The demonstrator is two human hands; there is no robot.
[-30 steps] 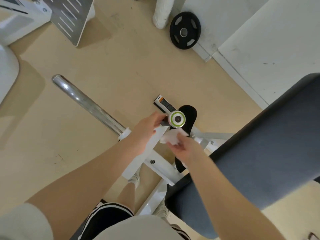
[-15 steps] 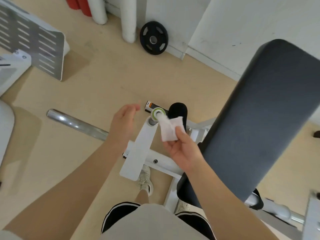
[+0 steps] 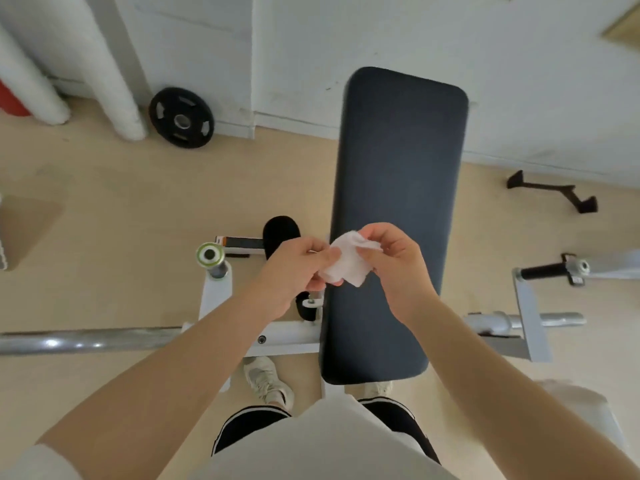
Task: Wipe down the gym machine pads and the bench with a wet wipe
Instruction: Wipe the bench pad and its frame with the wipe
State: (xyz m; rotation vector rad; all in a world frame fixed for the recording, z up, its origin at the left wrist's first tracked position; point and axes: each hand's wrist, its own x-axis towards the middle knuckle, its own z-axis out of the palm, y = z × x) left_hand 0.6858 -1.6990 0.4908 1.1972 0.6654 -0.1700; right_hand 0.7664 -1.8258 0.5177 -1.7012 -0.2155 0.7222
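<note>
We see the left hand (image 3: 291, 271) and right hand (image 3: 398, 263) together, both pinching a crumpled white wet wipe (image 3: 346, 263) above the dark padded surface (image 3: 398, 161).

Both bare forearms reach forward and converge. The left hand (image 3: 294, 268) and the right hand (image 3: 394, 261) face each other, fingers curled, each pinching a side of the crumpled white wet wipe (image 3: 346, 263) between them.
</note>
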